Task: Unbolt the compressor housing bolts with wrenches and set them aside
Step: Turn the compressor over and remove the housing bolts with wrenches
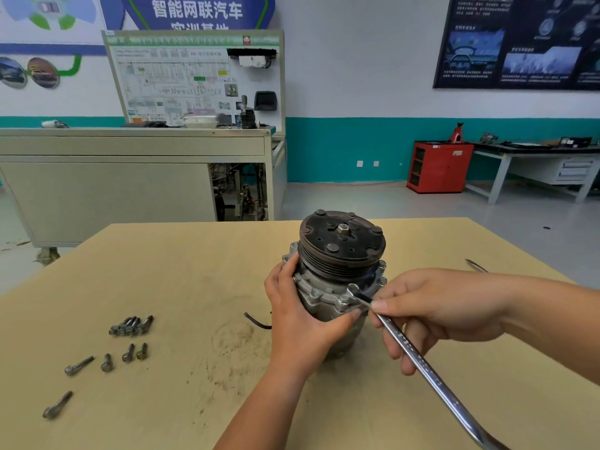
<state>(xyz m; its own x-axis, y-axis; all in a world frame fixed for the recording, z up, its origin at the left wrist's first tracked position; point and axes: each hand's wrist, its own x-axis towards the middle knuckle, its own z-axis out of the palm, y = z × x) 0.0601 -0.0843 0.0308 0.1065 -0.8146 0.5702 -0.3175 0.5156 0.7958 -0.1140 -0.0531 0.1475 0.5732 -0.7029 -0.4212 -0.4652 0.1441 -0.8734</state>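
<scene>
With the left hand [302,313] gripping the grey metal compressor [341,251] on the tan table [194,271] and the right hand [438,310] curled round the long chrome wrench [418,358] at its near flange bolt [343,299], a shallow bite could slip, rounding the head.

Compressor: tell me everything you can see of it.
The compressor stands upright on the wooden table, dark grooved pulley on top with a centre nut. The body looks like grey cast metal, with a lugged flange below the pulley and a bolt seated in it. The left hand grips the housing; the wrench in the right hand meets the flange near that bolt.
</scene>
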